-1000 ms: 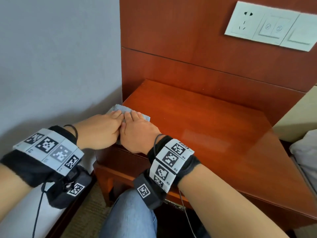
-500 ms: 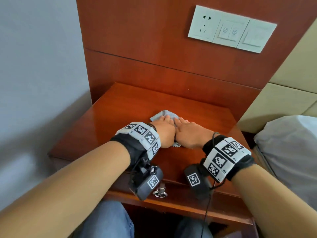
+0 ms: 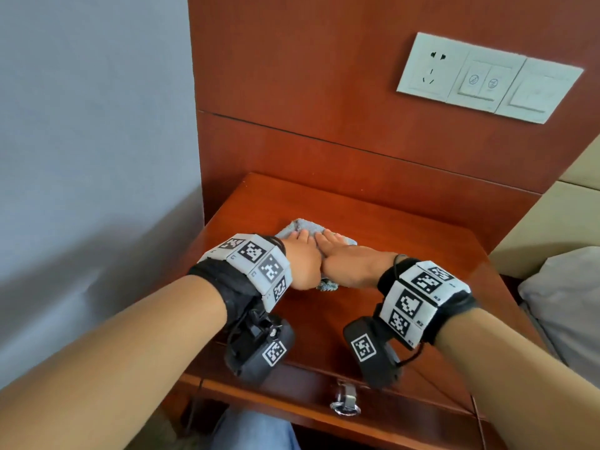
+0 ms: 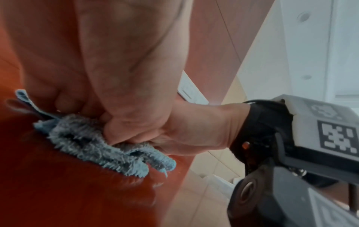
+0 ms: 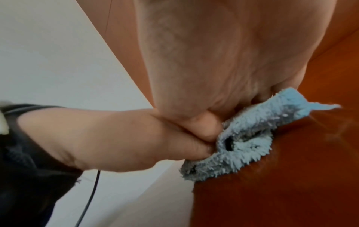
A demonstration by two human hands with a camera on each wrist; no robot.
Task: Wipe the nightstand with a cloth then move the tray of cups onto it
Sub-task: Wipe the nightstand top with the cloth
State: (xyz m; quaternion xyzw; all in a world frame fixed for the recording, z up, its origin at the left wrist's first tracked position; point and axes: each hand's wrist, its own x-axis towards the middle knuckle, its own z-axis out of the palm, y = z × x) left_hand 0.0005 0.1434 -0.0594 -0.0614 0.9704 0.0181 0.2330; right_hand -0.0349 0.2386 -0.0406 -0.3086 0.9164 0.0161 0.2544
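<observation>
A fluffy blue-grey cloth [image 3: 305,226] [image 4: 93,145] [image 5: 248,138] lies bunched on the glossy red-brown nightstand top [image 3: 406,248], left of its middle. Both hands lie side by side on top of it. My left hand [image 3: 300,254] [image 4: 120,61] presses its left half with straight fingers. My right hand [image 3: 344,258] [image 5: 223,53] presses the right half the same way. The two thumbs meet at the cloth's near edge. No tray of cups shows in any view.
A wood wall panel behind the nightstand carries a white socket and switch plate [image 3: 487,76]. A grey wall [image 3: 97,157] borders the left side. A pillow [image 3: 565,303] and beige headboard [image 3: 552,222] are at the right. A drawer ring pull [image 3: 345,404] hangs below the front edge.
Both hands slid the cloth from the nightstand's front left edge to about its middle, then back a little toward the left. They stayed pressed together on it throughout.
</observation>
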